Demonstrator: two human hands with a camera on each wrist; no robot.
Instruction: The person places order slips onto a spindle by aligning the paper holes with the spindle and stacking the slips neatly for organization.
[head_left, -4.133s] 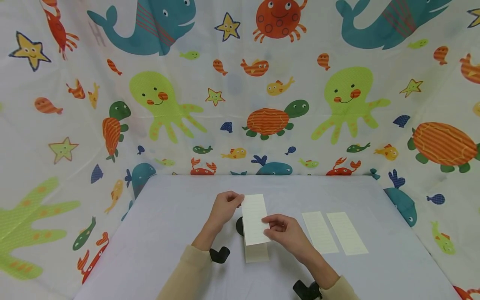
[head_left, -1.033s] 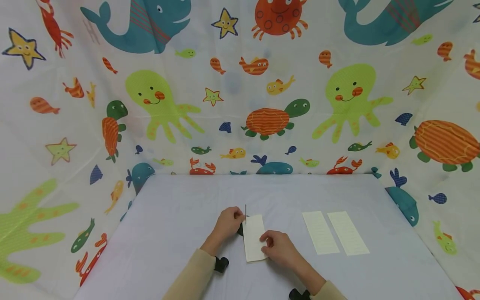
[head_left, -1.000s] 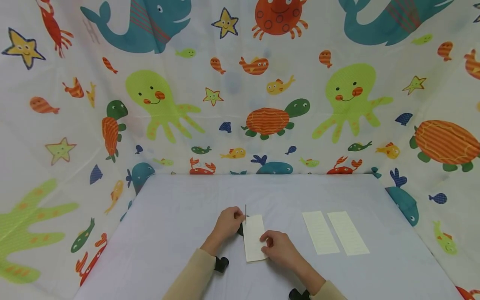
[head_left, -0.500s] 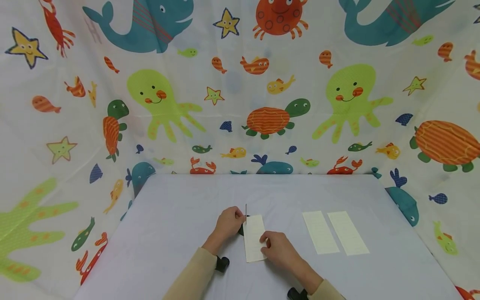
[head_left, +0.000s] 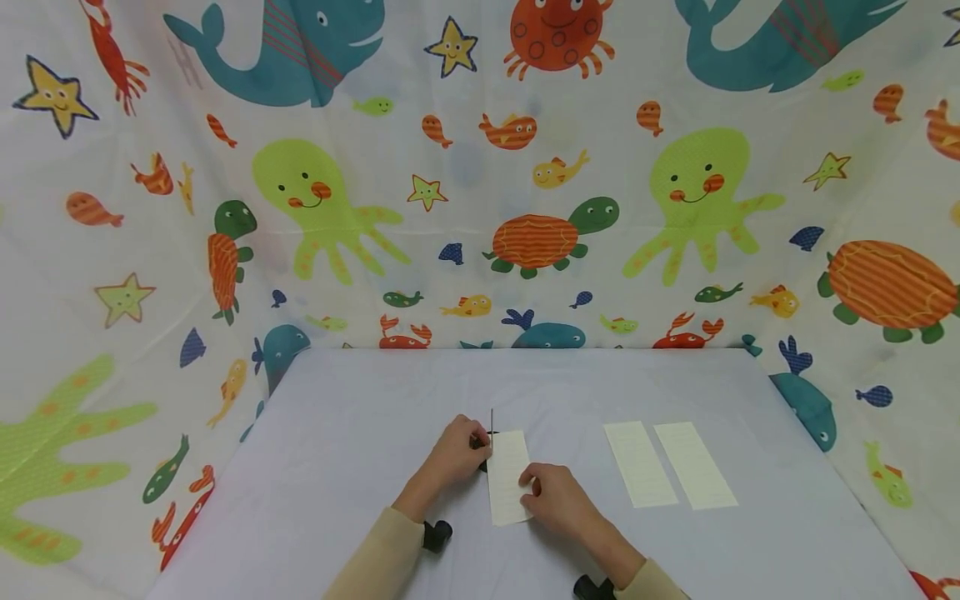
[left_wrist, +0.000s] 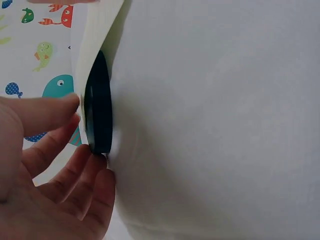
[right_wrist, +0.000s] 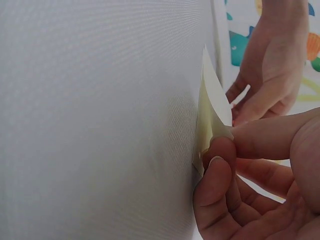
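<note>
Sea-creature backdrop, grey table (head_left: 360, 467); right hand (head_left: 551, 500) pinches paper strip (head_left: 507, 479), long axis vertical in frame; left hand (head_left: 456, 446) grips black disc (left_wrist: 98, 116).

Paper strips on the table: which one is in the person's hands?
The leftmost paper strip, pinched by the right hand beside the left hand; the two strips farther right lie untouched.

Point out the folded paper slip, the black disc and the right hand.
folded paper slip (head_left: 508, 477), head view, middle of its top face
black disc (left_wrist: 98, 115), left wrist view, its dark edge
right hand (head_left: 557, 500), head view, back of hand
</note>
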